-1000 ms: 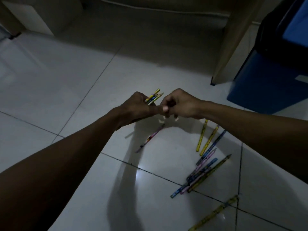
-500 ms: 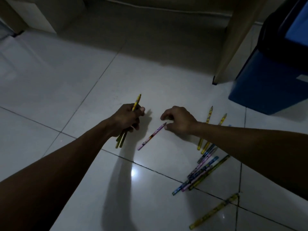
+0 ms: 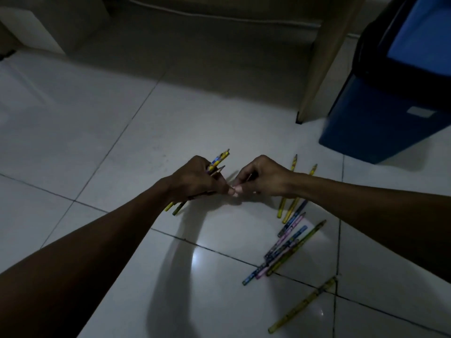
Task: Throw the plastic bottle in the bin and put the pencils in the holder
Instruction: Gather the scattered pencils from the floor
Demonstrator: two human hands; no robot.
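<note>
Fingertips (image 3: 233,191) of both hands meet over the floor (image 3: 97,132), clamped on pencils.
Left hand (image 3: 195,179) grips a bundle (image 3: 218,160) angled away-right; right hand (image 3: 262,178) pinches one beside it; loose pencils (image 3: 285,247) lie nearer the right hand.

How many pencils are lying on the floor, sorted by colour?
Yellow or yellow-green pencils: 4
Blue or pink pencils: about 5, overlapping, so hard to separate
Total: about 9 on the floor, leaving out the held pencils in the left hand and right hand.
</note>
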